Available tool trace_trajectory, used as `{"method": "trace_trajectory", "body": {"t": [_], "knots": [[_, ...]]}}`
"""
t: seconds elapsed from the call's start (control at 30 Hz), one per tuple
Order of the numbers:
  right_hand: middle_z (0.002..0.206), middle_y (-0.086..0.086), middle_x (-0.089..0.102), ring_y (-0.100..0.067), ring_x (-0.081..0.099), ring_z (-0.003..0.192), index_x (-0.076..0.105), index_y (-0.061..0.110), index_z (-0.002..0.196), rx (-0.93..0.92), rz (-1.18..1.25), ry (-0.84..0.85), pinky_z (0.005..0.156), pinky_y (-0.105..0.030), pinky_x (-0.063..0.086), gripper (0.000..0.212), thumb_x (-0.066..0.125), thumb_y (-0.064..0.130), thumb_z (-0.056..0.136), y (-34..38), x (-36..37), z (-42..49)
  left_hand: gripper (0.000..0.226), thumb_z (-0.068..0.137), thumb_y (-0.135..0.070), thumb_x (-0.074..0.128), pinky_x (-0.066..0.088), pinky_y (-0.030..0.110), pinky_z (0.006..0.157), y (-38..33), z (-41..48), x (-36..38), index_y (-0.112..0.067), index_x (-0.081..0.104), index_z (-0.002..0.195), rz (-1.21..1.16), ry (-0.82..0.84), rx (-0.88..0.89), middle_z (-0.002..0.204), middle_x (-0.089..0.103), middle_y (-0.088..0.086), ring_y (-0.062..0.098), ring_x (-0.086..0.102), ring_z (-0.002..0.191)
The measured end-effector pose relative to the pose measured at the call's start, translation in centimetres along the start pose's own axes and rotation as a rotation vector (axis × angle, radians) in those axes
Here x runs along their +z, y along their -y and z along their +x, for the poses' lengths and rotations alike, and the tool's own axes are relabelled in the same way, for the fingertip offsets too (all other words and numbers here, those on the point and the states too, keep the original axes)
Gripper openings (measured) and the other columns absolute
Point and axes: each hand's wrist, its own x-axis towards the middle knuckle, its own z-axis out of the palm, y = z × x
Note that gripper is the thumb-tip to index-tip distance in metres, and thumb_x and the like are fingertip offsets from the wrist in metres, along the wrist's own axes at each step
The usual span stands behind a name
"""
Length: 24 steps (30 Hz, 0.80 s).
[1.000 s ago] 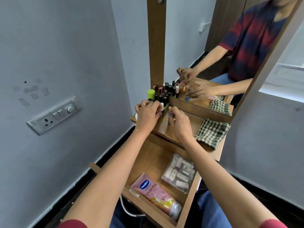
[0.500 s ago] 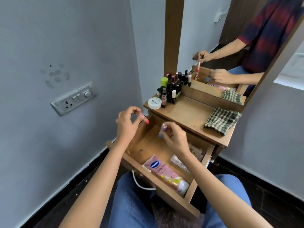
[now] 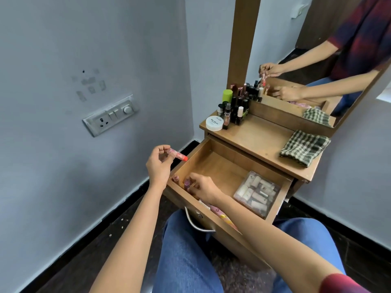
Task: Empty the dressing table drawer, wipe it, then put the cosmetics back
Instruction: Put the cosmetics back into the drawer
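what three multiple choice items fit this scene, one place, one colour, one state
1. The checked cloth lies: A on the floor, B on the tabletop, C on a lap.
2. The tip of the tube in the left hand is: A orange-red, B blue, C green.
3. The right hand is: A flat open, B gripping a purple bottle, C out of view.
B: it rests on the tabletop. A: the orange-red end pokes past the fingers. B: fingers curl round the bottle in the drawer.
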Motion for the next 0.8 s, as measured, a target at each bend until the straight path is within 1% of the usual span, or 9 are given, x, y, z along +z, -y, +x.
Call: {"method": "trace_trajectory", "body": {"t": [0.13,0.27,0.37,0.43,0.53,0.6,0.63,0.7,0.8], "knots": [[0.112,-0.005,0.066,-0.017,0.062,0.102,0.061,0.013,0.109,0.025,0.032,-0.001,0.088,-0.029,0.054,0.025,0.059,0.000,0.088,0.1,0.5,0.9,0.021,0.084,-0.014,0.071,0.056,0.039,0.087,-0.1,0.1,0.0,-0.023,0.064,0.101,-0.009,0.013,0.006,0.100,0.066,-0.009,0.009,0.064,0.097],[0.112,-0.008,0.067,-0.019,0.063,0.103,0.060,0.010,0.112,0.078,0.034,-0.038,0.088,-0.027,0.053,0.024,0.061,0.004,0.088,0.1,1.2,1.9,0.022,0.083,-0.016,0.072,0.055,0.032,0.089,-0.1,0.2,-0.1,-0.021,0.064,0.103,0.021,0.039,0.012,0.101,0.067,-0.010,0.006,0.063,0.097],[0.109,-0.007,0.067,-0.019,0.064,0.101,0.060,0.009,0.111,0.112,0.026,-0.037,0.087,-0.029,0.054,0.023,0.062,0.006,0.088,-0.1,1.5,2.3,0.023,0.083,-0.017,0.072,0.054,0.027,0.087,-0.3,0.2,-0.4,-0.023,0.064,0.104,0.059,0.088,0.006,0.101,0.067,-0.011,0.005,0.063,0.098],[0.105,-0.004,0.066,-0.018,0.064,0.098,0.059,0.010,0.110,0.138,0.047,-0.057,0.082,-0.023,0.053,0.023,0.062,0.006,0.088,-0.4,1.5,2.2,0.023,0.084,-0.017,0.072,0.053,0.024,0.085,-0.4,0.2,-0.6,-0.024,0.064,0.104,0.079,0.145,0.014,0.102,0.067,-0.010,0.006,0.063,0.100],[0.101,0.001,0.059,-0.014,0.059,0.090,0.056,0.012,0.110,0.169,0.106,-0.242,0.069,-0.010,0.044,0.027,0.064,0.003,0.085,-0.7,1.2,1.7,0.023,0.083,-0.019,0.072,0.054,0.024,0.085,-0.4,0.3,-0.7,-0.026,0.066,0.104,0.114,0.242,0.046,0.101,0.068,-0.009,0.009,0.064,0.099],[0.104,0.004,0.054,-0.009,0.055,0.087,0.055,0.014,0.115,0.130,0.091,-0.369,0.068,-0.009,0.041,0.034,0.068,0.009,0.084,-0.5,0.7,1.6,0.023,0.084,-0.019,0.072,0.053,0.015,0.077,-0.8,0.0,-0.6,-0.025,0.066,0.106,0.195,0.314,0.093,0.101,0.068,-0.010,0.007,0.063,0.098],[0.105,0.005,0.052,-0.008,0.053,0.087,0.056,0.015,0.118,0.098,0.064,-0.393,0.071,-0.009,0.041,0.037,0.069,0.012,0.084,-0.4,0.4,1.6,0.023,0.084,-0.019,0.071,0.051,0.010,0.071,-1.2,-0.3,-0.5,-0.025,0.066,0.106,0.241,0.350,0.116,0.101,0.067,-0.011,0.005,0.061,0.097],[0.103,0.004,0.052,-0.010,0.053,0.088,0.058,0.014,0.119,0.051,0.014,-0.397,0.075,-0.014,0.043,0.036,0.069,0.012,0.084,-0.1,0.0,1.9,0.022,0.084,-0.022,0.071,0.049,0.008,0.068,-1.7,-0.7,-0.2,-0.027,0.065,0.105,0.299,0.419,0.152,0.100,0.067,-0.013,0.002,0.061,0.095],[0.094,-0.001,0.056,-0.017,0.056,0.083,0.063,0.013,0.102,0.052,-0.003,-0.396,0.074,-0.029,0.050,0.020,0.069,0.009,0.084,-0.3,0.0,2.1,0.019,0.088,-0.024,0.067,0.058,0.024,0.058,-2.1,-1.3,0.5,-0.027,0.063,0.106,0.305,0.489,0.144,0.100,0.067,-0.012,0.006,0.065,0.082]]}}
